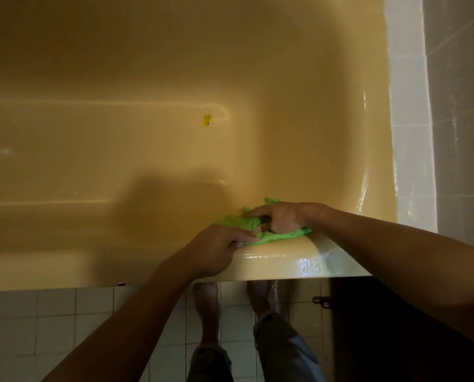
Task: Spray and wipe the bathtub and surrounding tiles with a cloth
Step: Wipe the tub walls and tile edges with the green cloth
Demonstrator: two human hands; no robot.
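Green cloth (260,233) lies bunched on the near rim (280,261) of the tub (147,78). My right hand (281,219) clutches it from above and my left hand (222,245) pinches its edge. The rim looks wet, so I judge a hand could slip or the cloth slide in. A yellow fleck (207,120) sits in the basin. Tiles (409,133) stand right, unobstructed. I see no spray bottle.

Dim light over a white tiled floor (65,321).
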